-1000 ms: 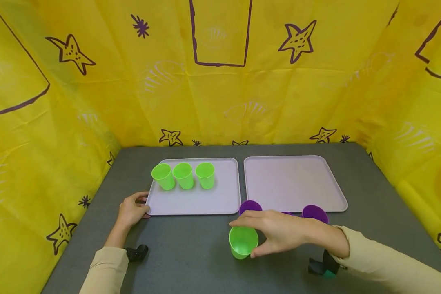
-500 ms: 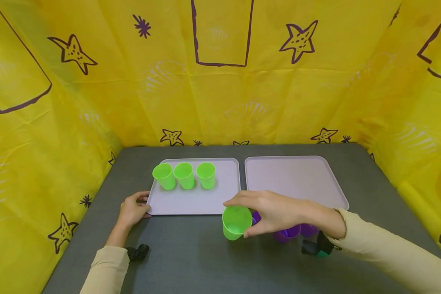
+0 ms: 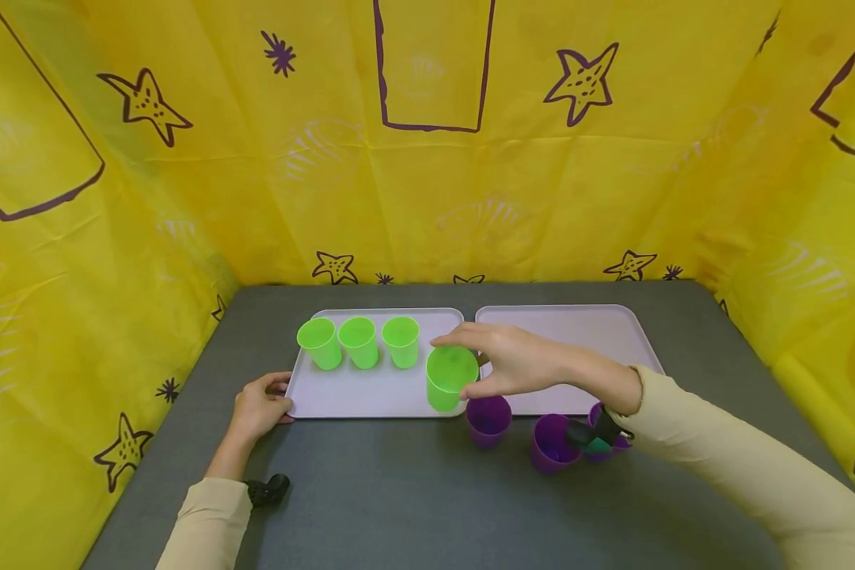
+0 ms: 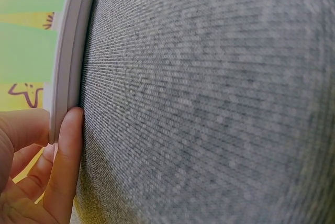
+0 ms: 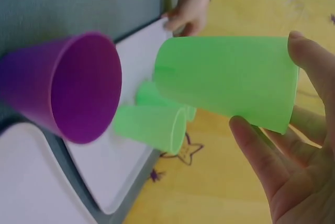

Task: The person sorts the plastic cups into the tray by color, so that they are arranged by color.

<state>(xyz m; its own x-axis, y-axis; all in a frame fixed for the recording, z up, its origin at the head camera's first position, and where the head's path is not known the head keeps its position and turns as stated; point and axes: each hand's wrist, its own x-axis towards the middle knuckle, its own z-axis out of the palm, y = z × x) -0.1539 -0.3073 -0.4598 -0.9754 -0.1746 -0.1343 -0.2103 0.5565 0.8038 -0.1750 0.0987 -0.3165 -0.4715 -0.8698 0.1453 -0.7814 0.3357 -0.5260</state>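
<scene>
My right hand (image 3: 516, 360) grips a green cup (image 5: 225, 80) near its rim, thumb on one side and fingers on the other. The cup is upright in the air over the right end of the left tray (image 3: 356, 400). Three other green cups (image 3: 359, 344) stand in a row on that tray. My left hand (image 3: 260, 408) pinches the tray's near left corner, with the rim (image 4: 68, 77) between thumb and finger in the left wrist view. Below my right hand, a purple cup (image 3: 488, 423) and another purple cup (image 3: 552, 447) stand on the table; a third (image 3: 609, 443) is partly hidden by the wrist camera.
A second pale tray (image 3: 570, 340) lies to the right of the first, a narrow gap between them; my right hand and arm cover part of it. Grey cloth (image 3: 370, 499) covers the table. Yellow patterned fabric (image 3: 427, 198) rises at the back and both sides.
My right hand has lifted the green cup and carried it forward, from the near table to above the left tray. The purple cups are now less covered. My left hand stays at the tray corner.
</scene>
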